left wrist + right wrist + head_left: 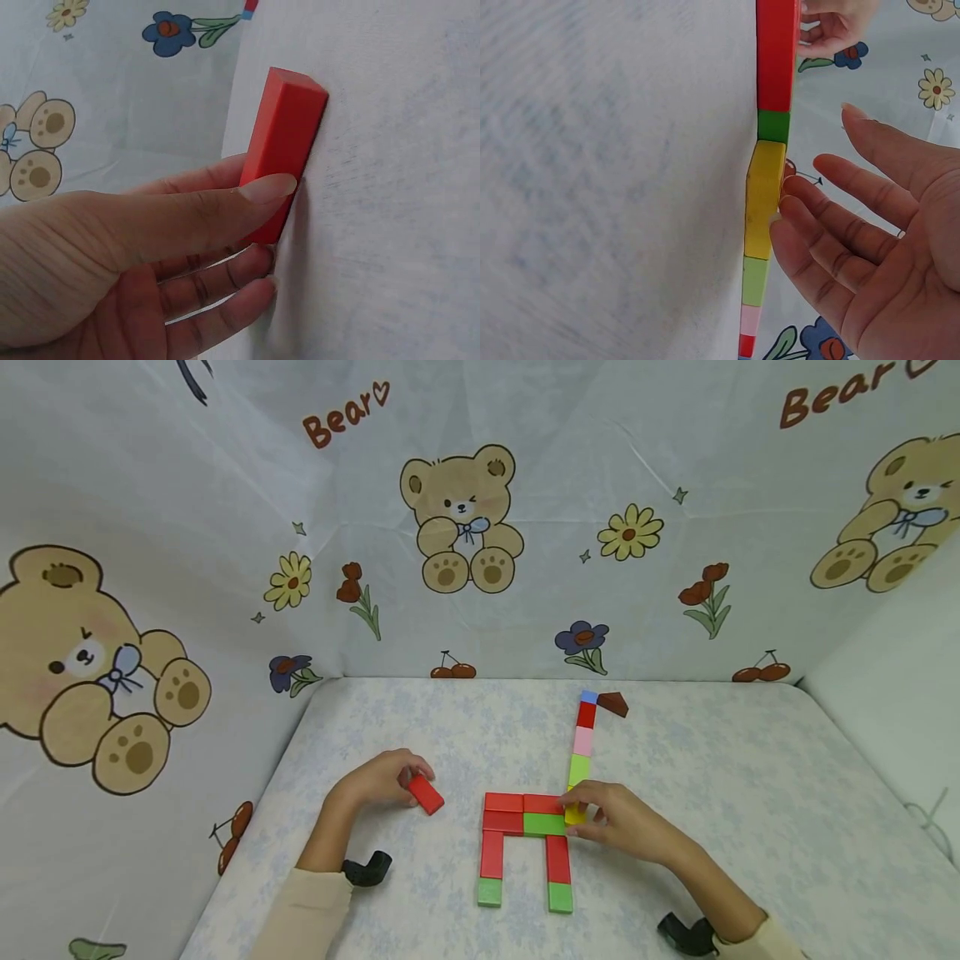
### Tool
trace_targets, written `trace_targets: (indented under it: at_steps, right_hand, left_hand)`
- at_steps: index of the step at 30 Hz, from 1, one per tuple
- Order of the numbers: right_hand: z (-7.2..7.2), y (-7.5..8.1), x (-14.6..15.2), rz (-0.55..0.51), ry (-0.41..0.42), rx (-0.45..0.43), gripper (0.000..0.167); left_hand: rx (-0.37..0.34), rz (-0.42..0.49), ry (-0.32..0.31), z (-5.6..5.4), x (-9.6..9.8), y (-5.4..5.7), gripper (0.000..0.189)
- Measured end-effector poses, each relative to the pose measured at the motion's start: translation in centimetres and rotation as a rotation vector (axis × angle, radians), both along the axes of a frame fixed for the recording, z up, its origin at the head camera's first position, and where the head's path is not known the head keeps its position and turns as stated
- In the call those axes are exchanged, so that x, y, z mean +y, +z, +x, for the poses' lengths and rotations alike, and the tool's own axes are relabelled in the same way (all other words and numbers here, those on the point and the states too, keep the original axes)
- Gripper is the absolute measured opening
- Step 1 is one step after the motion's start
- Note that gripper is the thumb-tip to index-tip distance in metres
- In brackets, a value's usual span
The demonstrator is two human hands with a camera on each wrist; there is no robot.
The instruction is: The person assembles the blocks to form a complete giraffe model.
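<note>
My left hand point(381, 777) pinches a red rectangular block point(426, 795) between thumb and fingers, to the left of a flat figure made of blocks. In the left wrist view that red block point(283, 127) is tilted close over the tabletop. My right hand point(626, 822) is at the figure's right side, fingers loosely bent beside a yellow block point(574, 816). The right wrist view has the fingertips right at the yellow block point(763, 202), thumb held apart. Red blocks point(503, 802) and a green block point(543, 825) form the figure's body.
Two legs of red blocks point(492, 855) end in green blocks point(490, 892). A column with a lime block point(579, 768), pink block point(582, 741), red block point(587, 715) and blue block point(589, 697) runs away from me, a brown block point(613, 703) at its top. Printed cloth point(540, 610) stands behind.
</note>
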State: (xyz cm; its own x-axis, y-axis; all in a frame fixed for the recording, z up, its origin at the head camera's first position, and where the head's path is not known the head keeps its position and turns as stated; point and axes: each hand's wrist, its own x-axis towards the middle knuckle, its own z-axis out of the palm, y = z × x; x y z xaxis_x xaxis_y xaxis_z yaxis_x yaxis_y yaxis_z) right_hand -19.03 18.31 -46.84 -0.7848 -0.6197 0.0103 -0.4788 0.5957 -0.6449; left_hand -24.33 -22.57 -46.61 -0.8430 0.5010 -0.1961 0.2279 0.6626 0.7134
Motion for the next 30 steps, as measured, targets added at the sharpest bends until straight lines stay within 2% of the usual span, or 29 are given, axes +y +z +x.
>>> trace_targets:
  at_steps: [9, 15, 19, 23, 26, 30]
  right_hand:
    - [0.1, 0.0, -0.1, 0.000, 0.012, 0.005, 0.038]
    - [0.1, 0.0, -0.1, 0.003, 0.008, 0.014, 0.037]
    - [0.1, -0.1, 0.0, 0.004, 0.005, 0.011, 0.038]
    - [0.0, -0.1, 0.0, 0.004, 0.006, 0.011, 0.038]
    - [0.0, -0.1, 0.1, 0.003, 0.010, 0.015, 0.038]
    - [0.0, -0.2, 0.1, 0.000, 0.016, 0.019, 0.038]
  left_hand:
    - [0.024, -0.016, -0.031, -0.2, 0.6, -0.7, 0.028]
    - [-0.047, -0.035, -0.036, -0.3, 0.6, -0.9, 0.028]
    - [-0.165, 0.070, -0.022, -0.4, 0.5, -1.4, 0.028]
    - [-0.266, 0.193, -0.042, -0.6, 0.3, -2.1, 0.027]
    - [-0.303, 0.248, -0.057, -0.8, 0.3, -2.6, 0.022]
    - [-0.316, 0.261, -0.035, -1.0, 0.5, -3.1, 0.012]
